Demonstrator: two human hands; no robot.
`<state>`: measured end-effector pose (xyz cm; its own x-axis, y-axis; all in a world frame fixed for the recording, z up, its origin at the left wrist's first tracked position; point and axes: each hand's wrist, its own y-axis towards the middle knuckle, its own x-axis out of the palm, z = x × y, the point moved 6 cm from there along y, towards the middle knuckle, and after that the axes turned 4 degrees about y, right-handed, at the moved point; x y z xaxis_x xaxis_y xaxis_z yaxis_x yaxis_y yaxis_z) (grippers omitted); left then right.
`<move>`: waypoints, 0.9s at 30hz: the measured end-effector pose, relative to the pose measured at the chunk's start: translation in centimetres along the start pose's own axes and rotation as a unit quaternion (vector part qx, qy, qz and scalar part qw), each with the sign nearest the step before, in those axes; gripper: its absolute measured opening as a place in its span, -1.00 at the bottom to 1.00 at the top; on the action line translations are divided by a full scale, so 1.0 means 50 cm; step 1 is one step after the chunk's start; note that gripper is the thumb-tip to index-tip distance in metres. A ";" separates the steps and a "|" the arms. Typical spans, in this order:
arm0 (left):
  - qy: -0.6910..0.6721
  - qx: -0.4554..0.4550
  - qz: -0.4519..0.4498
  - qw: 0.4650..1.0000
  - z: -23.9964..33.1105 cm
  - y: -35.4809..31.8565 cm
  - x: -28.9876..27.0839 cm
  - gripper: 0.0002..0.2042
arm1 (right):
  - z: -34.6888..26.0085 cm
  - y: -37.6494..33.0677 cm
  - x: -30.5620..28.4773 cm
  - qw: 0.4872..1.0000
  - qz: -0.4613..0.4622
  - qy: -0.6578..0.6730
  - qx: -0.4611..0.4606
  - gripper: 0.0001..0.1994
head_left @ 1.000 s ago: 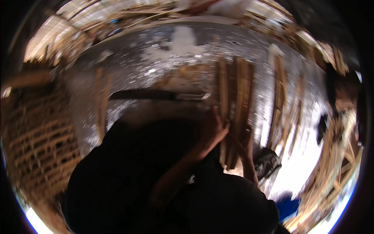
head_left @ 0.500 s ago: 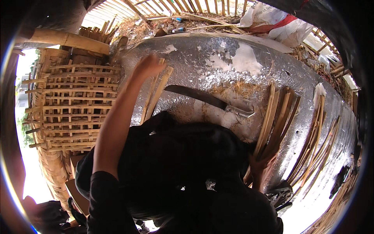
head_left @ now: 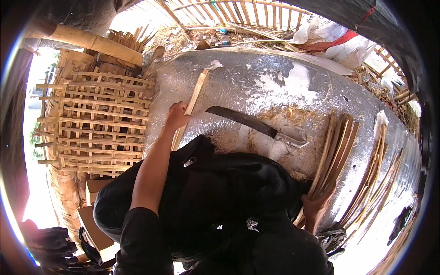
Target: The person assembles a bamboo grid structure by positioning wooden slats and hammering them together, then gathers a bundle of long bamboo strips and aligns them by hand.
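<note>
Fingers of left hand (head_left: 176, 114) grip one bamboo strip (head_left: 191, 106) — right hand (head_left: 315, 206) clasps strip bundle (head_left: 333, 151); one knife (head_left: 256, 126) between.

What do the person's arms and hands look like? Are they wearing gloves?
No gloves: both hands are bare. The left hand has a bare forearm, with a black sleeve covering only the upper arm. The right hand comes out past black clothing. No rings, watch or markings can be made out.

My left hand (head_left: 176, 114) slid down the bamboo strip (head_left: 190, 109) and closed around it. My right hand (head_left: 315, 206) dropped to the near ends of the slat bundle (head_left: 337, 151).
</note>
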<state>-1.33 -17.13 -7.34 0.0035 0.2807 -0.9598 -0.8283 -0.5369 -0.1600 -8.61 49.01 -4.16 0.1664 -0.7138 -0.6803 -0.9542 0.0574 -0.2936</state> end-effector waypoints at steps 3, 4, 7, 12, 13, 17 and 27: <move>-0.013 -0.026 0.072 0.997 0.024 -0.016 -0.004 -0.68 | 0.026 -0.003 -0.009 0.998 -0.008 0.028 0.055 0.21; -0.016 -0.025 0.070 0.997 0.037 -0.020 -0.003 -0.68 | 0.046 -0.003 -0.012 1.000 0.004 -0.003 0.025 0.20; -0.041 -0.012 0.061 0.997 0.050 -0.018 -0.012 -0.67 | 0.092 -0.004 -0.002 0.997 0.036 -0.052 -0.050 0.16; -0.022 -0.087 -0.125 0.988 -0.009 0.002 0.014 -0.43 | 0.073 -0.008 0.004 0.997 0.043 -0.054 -0.045 0.12; -0.022 -0.086 -0.126 0.988 -0.007 0.001 0.021 -0.43 | 0.070 -0.010 0.003 0.997 0.041 -0.057 -0.038 0.12; 0.001 -0.049 -0.014 0.999 -0.064 0.036 -0.020 -0.43 | 0.075 -0.006 0.023 0.996 0.026 -0.062 -0.055 0.13; -0.412 0.046 0.175 0.893 0.405 0.174 -0.578 -0.42 | -0.106 0.053 -0.058 0.974 0.114 -0.059 -0.185 0.00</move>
<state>-19.98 -13.78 23.68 -0.6459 0.6193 -0.4465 -0.7413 -0.6486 0.1726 -12.95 47.51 0.58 -0.0527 -0.6249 -0.7789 -0.9906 -0.0661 0.1201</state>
